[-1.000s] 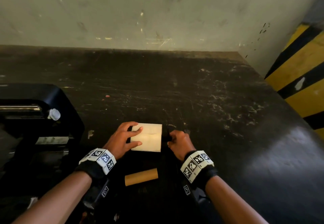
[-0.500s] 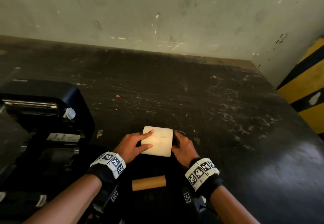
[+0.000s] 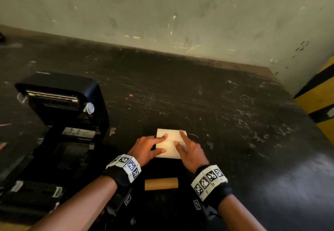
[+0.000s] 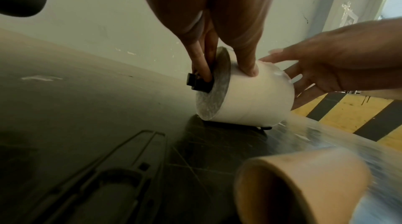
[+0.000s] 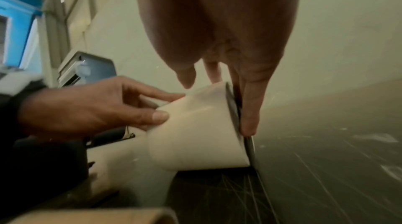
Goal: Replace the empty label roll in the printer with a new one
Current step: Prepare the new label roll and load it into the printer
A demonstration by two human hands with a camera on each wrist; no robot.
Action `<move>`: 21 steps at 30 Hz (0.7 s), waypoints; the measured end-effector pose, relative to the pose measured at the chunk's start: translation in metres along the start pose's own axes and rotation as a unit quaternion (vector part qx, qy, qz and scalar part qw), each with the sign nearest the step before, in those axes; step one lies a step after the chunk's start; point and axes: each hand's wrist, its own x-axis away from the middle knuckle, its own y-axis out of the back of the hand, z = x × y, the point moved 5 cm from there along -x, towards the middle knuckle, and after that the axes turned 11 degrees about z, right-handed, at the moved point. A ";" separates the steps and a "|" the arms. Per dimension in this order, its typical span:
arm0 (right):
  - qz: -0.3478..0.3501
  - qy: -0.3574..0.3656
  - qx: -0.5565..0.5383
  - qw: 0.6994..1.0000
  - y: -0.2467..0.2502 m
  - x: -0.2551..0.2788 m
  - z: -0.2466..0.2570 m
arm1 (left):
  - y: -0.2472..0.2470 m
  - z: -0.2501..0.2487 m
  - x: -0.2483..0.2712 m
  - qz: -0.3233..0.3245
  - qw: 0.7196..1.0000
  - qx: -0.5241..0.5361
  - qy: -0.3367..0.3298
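The new white label roll (image 3: 169,145) lies on its side on the dark table (image 3: 226,122), right of the open black printer (image 3: 59,122). My left hand (image 3: 162,143) holds its left end, thumb on the paper and fingers at a black spindle stub (image 4: 196,83) that pokes out of the core. My right hand (image 3: 179,137) lies over the right end with straight fingers; one finger (image 5: 250,107) presses a thin dark flange (image 5: 250,150) there. The empty brown cardboard core (image 3: 161,183) lies just nearer to me, between my wrists. The roll (image 4: 250,97) rests on the table surface.
The printer's lid (image 3: 63,95) stands raised, with its bay open below. A pale wall (image 3: 162,13) runs along the far table edge. A yellow-and-black striped post (image 3: 318,100) stands at the right edge.
My right hand has moved from the roll's right end up over its top, fingers now straight. The view has shifted so that more of the printer shows. The left hand keeps its hold.
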 end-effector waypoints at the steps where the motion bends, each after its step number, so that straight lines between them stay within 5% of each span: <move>1: -0.006 -0.005 0.010 1.000 -0.001 -0.001 0.000 | -0.001 -0.001 0.000 0.005 1.000 -0.010 0.006; 8: -0.029 -0.021 -0.009 0.999 0.003 -0.001 -0.006 | 0.000 0.001 0.010 0.028 1.000 0.000 -0.009; 12: -0.027 -0.021 -0.007 0.999 0.005 -0.001 -0.007 | 0.004 0.008 0.038 -0.046 0.999 0.014 -0.008; 15: -0.015 -0.028 0.005 0.999 0.005 -0.001 -0.006 | 0.002 0.026 0.064 -0.063 0.996 0.013 0.054; 21: -0.027 -0.023 0.022 0.999 0.007 0.005 0.001 | -0.023 0.051 0.101 0.015 0.978 -0.060 0.199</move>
